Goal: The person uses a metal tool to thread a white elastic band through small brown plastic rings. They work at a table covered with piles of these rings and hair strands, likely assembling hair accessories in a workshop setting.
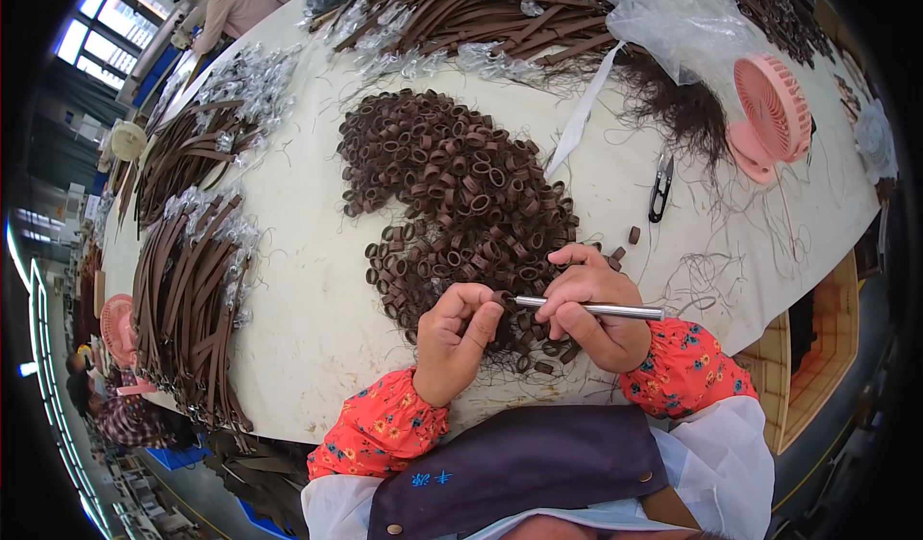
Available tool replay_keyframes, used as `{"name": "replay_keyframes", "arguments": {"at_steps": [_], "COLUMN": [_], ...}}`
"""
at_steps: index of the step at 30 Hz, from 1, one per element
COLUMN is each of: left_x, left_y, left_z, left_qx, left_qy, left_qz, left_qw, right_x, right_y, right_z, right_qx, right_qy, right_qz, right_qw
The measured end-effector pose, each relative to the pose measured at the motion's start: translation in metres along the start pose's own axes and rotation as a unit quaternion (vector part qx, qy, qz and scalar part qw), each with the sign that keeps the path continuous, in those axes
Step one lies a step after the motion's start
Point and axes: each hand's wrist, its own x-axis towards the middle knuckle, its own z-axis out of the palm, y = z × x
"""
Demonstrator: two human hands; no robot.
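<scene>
Over a white table [298,328], the left hand [454,340] pinches a brown loop [504,298]; the right hand [601,324] clamps its fingers on a silver rod [625,310].

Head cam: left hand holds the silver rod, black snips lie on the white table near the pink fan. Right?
Not quite: in the head view, the right hand holds the silver rod. The black snips do lie on the white table near the pink fan.

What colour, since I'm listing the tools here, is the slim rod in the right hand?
The slim rod is silver, shown best in the head view.
</scene>
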Motion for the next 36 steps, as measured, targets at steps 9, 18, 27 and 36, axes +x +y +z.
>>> {"name": "replay_keyframes", "arguments": {"at_steps": [9,18,27,36], "left_x": [0.006,0.020,0.020,0.020], "left_y": [0.008,0.021,0.011,0.005], "left_z": [-0.012,-0.021,-0.022,-0.030], "left_qx": [0.089,0.460,0.501,0.178], "left_qy": [0.008,0.048,-0.013,0.029], "left_qz": [0.010,0.238,0.204,0.112], "left_qw": [0.996,0.854,0.841,0.977], "right_x": [-0.002,-0.002,0.000,-0.001], "right_y": [-0.002,0.000,-0.002,0.000], "right_z": [-0.004,-0.004,-0.004,-0.003], "right_qx": [0.054,0.051,0.050,0.064], "right_qy": [0.051,0.066,0.064,0.089], "right_qz": [0.027,0.025,0.027,0.017], "right_qw": [0.997,0.996,0.996,0.994]}}
